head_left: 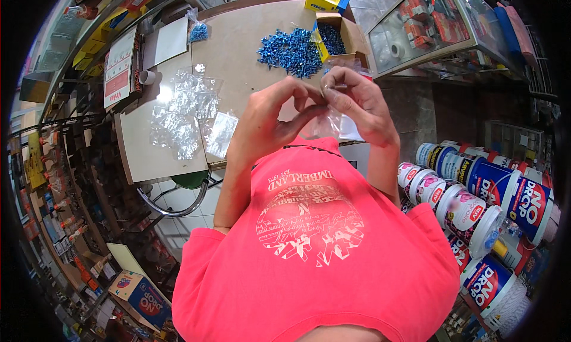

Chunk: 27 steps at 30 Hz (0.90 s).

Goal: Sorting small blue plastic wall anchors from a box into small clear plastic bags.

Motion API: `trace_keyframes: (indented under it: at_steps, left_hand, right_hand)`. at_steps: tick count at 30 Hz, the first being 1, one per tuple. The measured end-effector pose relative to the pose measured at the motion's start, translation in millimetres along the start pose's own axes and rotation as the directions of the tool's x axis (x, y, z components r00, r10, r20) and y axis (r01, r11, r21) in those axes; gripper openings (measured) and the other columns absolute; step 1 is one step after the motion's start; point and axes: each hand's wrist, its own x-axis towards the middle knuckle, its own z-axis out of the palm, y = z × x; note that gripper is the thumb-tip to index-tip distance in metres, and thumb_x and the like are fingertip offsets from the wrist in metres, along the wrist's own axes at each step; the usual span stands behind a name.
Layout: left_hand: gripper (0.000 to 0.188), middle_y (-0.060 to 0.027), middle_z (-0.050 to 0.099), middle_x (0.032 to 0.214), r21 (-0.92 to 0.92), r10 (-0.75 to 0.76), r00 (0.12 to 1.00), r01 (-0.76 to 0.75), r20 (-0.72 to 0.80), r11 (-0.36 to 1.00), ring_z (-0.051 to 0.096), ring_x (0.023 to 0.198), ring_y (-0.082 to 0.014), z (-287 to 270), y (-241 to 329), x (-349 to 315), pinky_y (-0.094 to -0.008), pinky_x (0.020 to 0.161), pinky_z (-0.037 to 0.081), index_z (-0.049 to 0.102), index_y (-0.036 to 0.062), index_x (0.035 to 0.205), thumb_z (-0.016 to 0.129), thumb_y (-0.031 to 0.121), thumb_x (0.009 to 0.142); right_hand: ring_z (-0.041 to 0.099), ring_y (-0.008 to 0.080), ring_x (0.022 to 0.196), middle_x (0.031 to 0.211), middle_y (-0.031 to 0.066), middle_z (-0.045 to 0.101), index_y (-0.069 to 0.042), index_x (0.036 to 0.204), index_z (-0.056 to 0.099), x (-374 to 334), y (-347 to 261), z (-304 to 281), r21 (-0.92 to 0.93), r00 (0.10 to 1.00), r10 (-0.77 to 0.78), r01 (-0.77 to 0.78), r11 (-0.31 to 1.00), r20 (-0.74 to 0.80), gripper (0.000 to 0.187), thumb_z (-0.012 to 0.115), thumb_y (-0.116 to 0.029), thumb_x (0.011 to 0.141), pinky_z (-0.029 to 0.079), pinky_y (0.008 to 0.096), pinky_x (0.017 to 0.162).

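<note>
Two-handed by the near edge of the desk point(238, 35), pinching a clear bag point(326, 126) with nearly closed fingers point(350, 105), apparently working its top, needing steady grip next.

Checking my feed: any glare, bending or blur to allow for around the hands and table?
Head view: glare whitens some of the flat clear bags on the table; fisheye bending bows the table, and the left and right margins go black; the left hand and right hand show without heavy blur; the clear plastic below them is faint.
</note>
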Motion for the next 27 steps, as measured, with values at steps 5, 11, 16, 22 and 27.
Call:
trace_keyframes:
  at_steps: [5, 11, 16, 22, 27]
  left_hand:
    - [0.025, -0.0104, 0.064, 0.088, -0.177, -0.135, 0.985, 0.115, -0.105, 0.977, 0.063, 0.084, -0.0155, -5, -30, -2, -0.0278, 0.074, 0.050, 0.043, 0.0027, 0.079, 0.067, -0.005, 0.078]
    - [0.023, -0.0089, 0.063, 0.092, -0.272, -0.391, 0.910, 0.346, -0.133, 0.898, 0.061, 0.089, -0.0137, 1, -142, -31, -0.0261, 0.080, 0.050, 0.041, 0.0042, 0.082, 0.063, -0.002, 0.083]
    - [0.020, -0.0075, 0.063, 0.089, -0.386, -0.560, 0.816, 0.476, -0.142, 0.791, 0.061, 0.086, -0.0124, 10, -186, -56, -0.0256, 0.077, 0.049, 0.044, 0.0033, 0.084, 0.065, 0.003, 0.084]
    - [0.020, -0.0064, 0.063, 0.086, -0.354, -0.588, 0.787, 0.504, -0.188, 0.788, 0.061, 0.083, -0.0116, 9, -186, -58, -0.0245, 0.075, 0.049, 0.046, 0.0033, 0.085, 0.066, 0.005, 0.084]
    - [0.019, -0.0059, 0.063, 0.085, -0.420, -0.567, 0.797, 0.451, -0.208, 0.788, 0.062, 0.082, -0.0117, 19, -180, -51, -0.0245, 0.075, 0.049, 0.047, 0.0031, 0.086, 0.066, 0.004, 0.083]
  right_hand:
    - [0.059, 0.0096, 0.079, 0.084, 0.0042, 0.060, 0.002, 0.098, 0.055, 5, 21, -28, -0.118, 0.981, -0.031, 0.008, 0.993, -0.190, 0.014, 0.058, -0.009, 0.089, 0.047, 0.0227, 0.071]
    - [0.062, 0.0112, 0.074, 0.080, 0.0048, 0.063, 0.004, 0.093, 0.060, 5, 103, -80, -0.315, 0.933, 0.226, -0.312, 0.896, -0.281, 0.017, 0.058, -0.013, 0.088, 0.047, 0.0224, 0.065]
    - [0.064, 0.0147, 0.073, 0.079, 0.0098, 0.067, 0.003, 0.091, 0.064, -2, 179, -96, -0.499, 0.864, 0.334, -0.494, 0.712, -0.378, 0.022, 0.060, -0.016, 0.084, 0.050, 0.0279, 0.065]
    - [0.064, 0.0147, 0.071, 0.077, 0.0091, 0.066, 0.003, 0.086, 0.063, 3, 179, -99, -0.484, 0.858, 0.205, -0.445, 0.753, -0.470, 0.024, 0.064, -0.021, 0.082, 0.050, 0.0280, 0.065]
    - [0.064, 0.0142, 0.070, 0.078, 0.0086, 0.065, 0.004, 0.088, 0.061, 16, 155, -81, -0.430, 0.856, 0.227, -0.442, 0.788, -0.464, 0.031, 0.065, -0.027, 0.085, 0.050, 0.0265, 0.063]
